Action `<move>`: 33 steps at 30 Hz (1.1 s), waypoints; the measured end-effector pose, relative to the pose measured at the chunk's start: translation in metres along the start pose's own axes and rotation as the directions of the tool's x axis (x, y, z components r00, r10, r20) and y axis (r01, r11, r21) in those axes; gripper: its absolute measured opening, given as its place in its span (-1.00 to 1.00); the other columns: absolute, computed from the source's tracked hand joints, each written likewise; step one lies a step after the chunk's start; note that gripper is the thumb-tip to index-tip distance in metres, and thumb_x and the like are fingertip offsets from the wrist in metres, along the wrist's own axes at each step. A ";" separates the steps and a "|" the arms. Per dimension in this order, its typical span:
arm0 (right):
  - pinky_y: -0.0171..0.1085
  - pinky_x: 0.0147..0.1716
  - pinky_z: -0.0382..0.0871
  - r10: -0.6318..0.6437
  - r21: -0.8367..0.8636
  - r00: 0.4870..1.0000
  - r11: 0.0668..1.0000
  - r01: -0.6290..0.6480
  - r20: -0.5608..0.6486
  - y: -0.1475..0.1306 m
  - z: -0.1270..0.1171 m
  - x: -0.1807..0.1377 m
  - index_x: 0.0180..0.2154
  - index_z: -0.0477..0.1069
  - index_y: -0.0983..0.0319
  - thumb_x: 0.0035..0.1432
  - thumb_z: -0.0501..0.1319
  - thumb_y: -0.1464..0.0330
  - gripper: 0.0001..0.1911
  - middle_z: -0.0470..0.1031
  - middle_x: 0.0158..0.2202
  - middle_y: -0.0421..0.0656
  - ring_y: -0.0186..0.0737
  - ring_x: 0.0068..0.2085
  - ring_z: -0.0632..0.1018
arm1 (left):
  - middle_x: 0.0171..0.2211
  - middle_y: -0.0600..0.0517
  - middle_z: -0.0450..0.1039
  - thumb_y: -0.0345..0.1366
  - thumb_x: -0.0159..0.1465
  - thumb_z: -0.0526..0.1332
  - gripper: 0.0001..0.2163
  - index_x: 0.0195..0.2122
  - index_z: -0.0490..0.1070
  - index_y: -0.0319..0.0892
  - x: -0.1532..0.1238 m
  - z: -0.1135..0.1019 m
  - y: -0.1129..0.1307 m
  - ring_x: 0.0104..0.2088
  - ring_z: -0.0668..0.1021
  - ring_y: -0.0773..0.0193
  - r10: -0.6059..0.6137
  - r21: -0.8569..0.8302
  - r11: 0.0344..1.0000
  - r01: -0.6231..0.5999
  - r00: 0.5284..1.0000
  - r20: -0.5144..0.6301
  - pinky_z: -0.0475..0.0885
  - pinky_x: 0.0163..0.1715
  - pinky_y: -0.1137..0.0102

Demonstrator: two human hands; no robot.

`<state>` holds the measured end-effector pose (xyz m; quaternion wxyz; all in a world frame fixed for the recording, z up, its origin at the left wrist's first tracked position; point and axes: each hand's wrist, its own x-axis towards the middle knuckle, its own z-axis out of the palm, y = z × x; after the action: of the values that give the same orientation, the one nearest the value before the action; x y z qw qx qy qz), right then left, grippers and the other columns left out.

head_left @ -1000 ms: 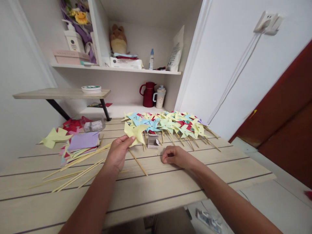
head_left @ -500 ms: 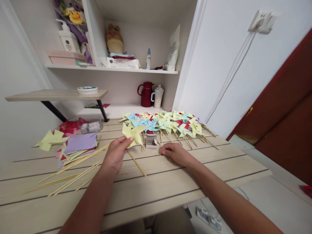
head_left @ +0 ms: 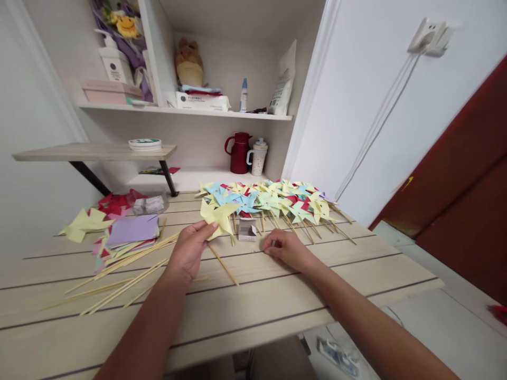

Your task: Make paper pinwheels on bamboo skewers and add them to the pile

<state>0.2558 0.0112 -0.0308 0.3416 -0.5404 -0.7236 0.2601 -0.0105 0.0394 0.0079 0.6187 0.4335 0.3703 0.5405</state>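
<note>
left hand (head_left: 192, 247) pinching yellow pinwheel (head_left: 218, 215), left of small open box (head_left: 247, 236) | right hand (head_left: 287, 249) curled low over tabletop (head_left: 253, 301), can't tell if holding anything | step: likely pinwheel assembly | next: seems to need a careful fingertip pinch

My arms, noted from the head view: both bare along all the length that shows. Left forearm (head_left: 158, 311), between 7 and 8 o'clock: smooth outline, broad near the frame edge, tapering to a narrower wrist. Right forearm (head_left: 356, 311), between 4 and 5 o'clock: similar taper, longer stretch visible. Left hand (head_left: 191, 245), 8 o'clock: bare, slender, thumb tip showing. Right hand (head_left: 288, 249), 5 o'clock: bare, rounded knuckles; nail detail too small to tell.
</note>
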 end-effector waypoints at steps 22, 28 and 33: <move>-0.22 -0.23 0.35 -0.191 -0.056 0.964 0.981 0.183 -0.184 -0.013 0.000 -0.003 -0.29 0.57 0.19 0.24 0.17 0.40 -0.82 0.56 -0.30 -0.09 -0.17 -0.26 0.51 | -0.29 -0.10 0.62 -0.25 -0.04 0.49 -0.68 -0.27 0.62 -0.30 -0.001 0.001 0.000 -0.28 0.57 0.26 -0.023 0.021 0.999 0.024 0.999 -0.038 0.41 -0.14 0.38; -0.29 -0.32 0.34 -0.233 -0.004 0.972 0.973 0.233 0.016 -0.021 0.007 -0.007 -0.29 0.58 0.19 0.17 0.29 0.35 -0.91 0.52 -0.31 -0.12 -0.23 -0.31 0.49 | -0.28 -0.10 0.62 -0.26 -0.04 0.49 -0.67 -0.26 0.61 -0.30 0.000 0.000 -0.001 -0.26 0.57 0.24 -0.020 0.007 1.000 0.020 0.999 -0.034 0.42 -0.10 0.35; -0.31 -0.33 0.36 -0.262 0.048 0.954 0.965 0.258 0.143 -0.029 0.014 -0.012 -0.23 0.59 0.19 0.17 0.32 0.29 -0.85 0.51 -0.29 -0.12 -0.26 -0.35 0.49 | -0.30 -0.08 0.62 -0.26 -0.04 0.49 -0.67 -0.25 0.62 -0.28 -0.001 0.002 0.001 -0.28 0.57 0.24 -0.020 -0.008 1.000 0.019 1.000 -0.021 0.42 -0.13 0.37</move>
<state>0.2298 -0.0084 -0.0209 0.3260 -0.4146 -0.8079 0.2629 -0.0089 0.0381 0.0091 0.6218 0.4217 0.3787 0.5404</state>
